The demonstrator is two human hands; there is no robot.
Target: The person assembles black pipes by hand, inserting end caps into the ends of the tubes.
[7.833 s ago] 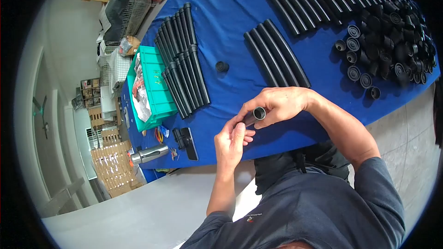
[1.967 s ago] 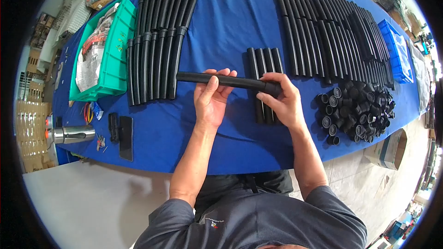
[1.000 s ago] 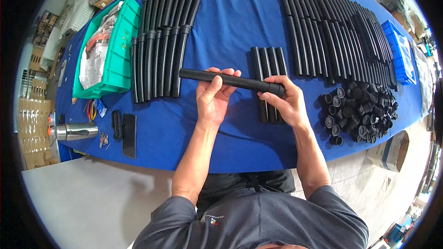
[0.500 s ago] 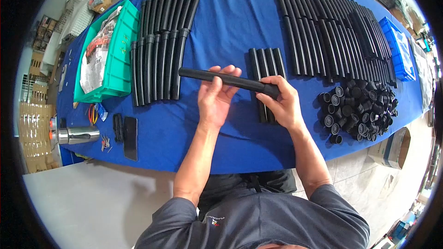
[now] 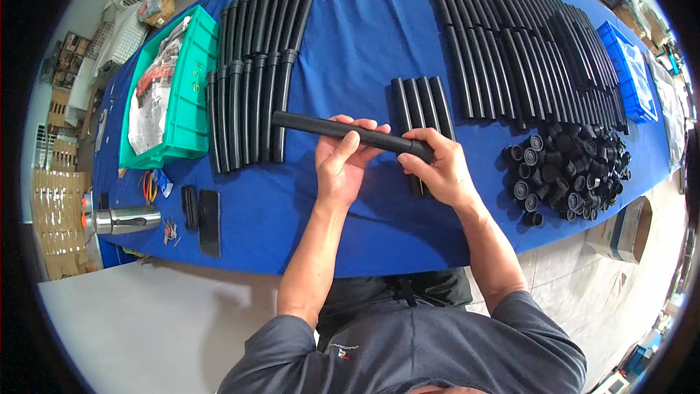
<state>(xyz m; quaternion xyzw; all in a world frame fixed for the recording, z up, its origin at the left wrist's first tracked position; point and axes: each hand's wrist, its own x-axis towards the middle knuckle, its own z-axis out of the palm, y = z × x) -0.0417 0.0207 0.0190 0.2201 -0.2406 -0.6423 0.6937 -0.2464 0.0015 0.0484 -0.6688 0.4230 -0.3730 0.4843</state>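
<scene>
A black tube (image 5: 306, 121) is held slantwise above the blue cloth, its left end slightly higher. My left hand (image 5: 343, 160) is closed around its middle, palm up with the thumb on top. At the tube's right end, my right hand (image 5: 440, 168) grips a black end cap (image 5: 421, 149) that sits on the tube. Several uncapped black tubes (image 5: 419, 106) lie side by side just behind my right hand, partly hidden by it. To the right is a heap of loose black caps (image 5: 565, 175).
Capped tubes (image 5: 248, 117) lie in two rows on the left, beside a green crate (image 5: 191, 95) holding paper. Many plain tubes (image 5: 510, 51) fill the back right, next to a blue bin (image 5: 625, 76). A phone (image 5: 209, 222) and a steel flask (image 5: 131, 219) lie front left.
Both hands have shifted slightly left with the tube. My right hand has moved a little down and left at the capped end. The camera view has shifted slightly.
</scene>
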